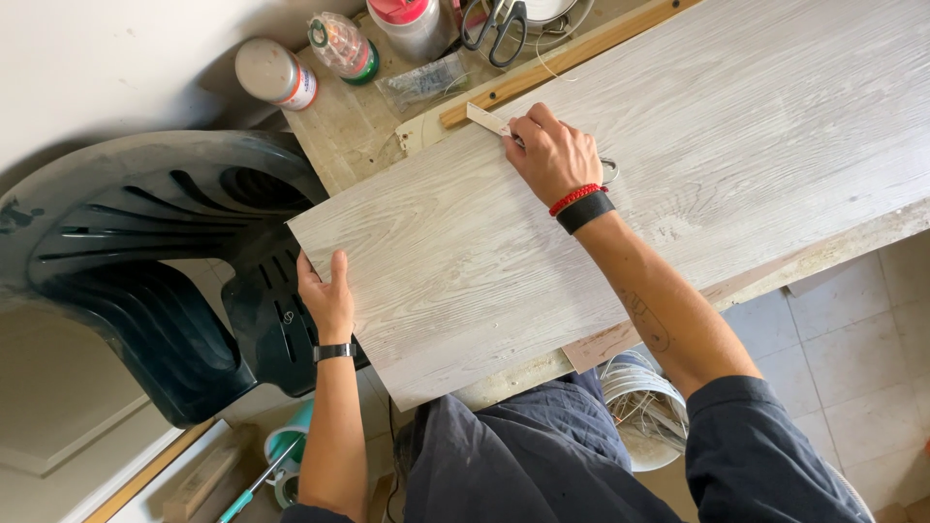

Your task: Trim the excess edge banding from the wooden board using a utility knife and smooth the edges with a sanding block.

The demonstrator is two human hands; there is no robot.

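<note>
- Steadying the panel (581, 194) is the step I judge to be in hand: a pale wood-grain board lies flat across the workbench (349, 136), with its near-left corner overhanging the bench edge towards the black plastic chair (136, 261).
- Left hand (327, 300): I see it clasping the panel's left edge, thumb on top and fingers hidden beneath. It grips the board and nothing else.
- Right hand (554, 155): it rests on the panel near the far edge, fingers curled shut around a small tool (513, 136). The tool is mostly hidden, so I cannot tell its kind. Its tip meets a thin pale strip (484, 118) lying at the panel's far edge.
- A wooden batten (562, 58) runs just beyond that edge, close to the strip.
- Scissors (496, 29), a can (276, 74), a bottle (341, 44) and a small clear bag (424, 79) sit at the back of the bench, apart from both hands.
- Next move, in my judgement: it calls for the left hand to hold the board still while the right guides the tool along the strip in a straight, controlled line.
- Risk, as I assess it: the overhanging corner may pivot if left-hand pressure lapses.
</note>
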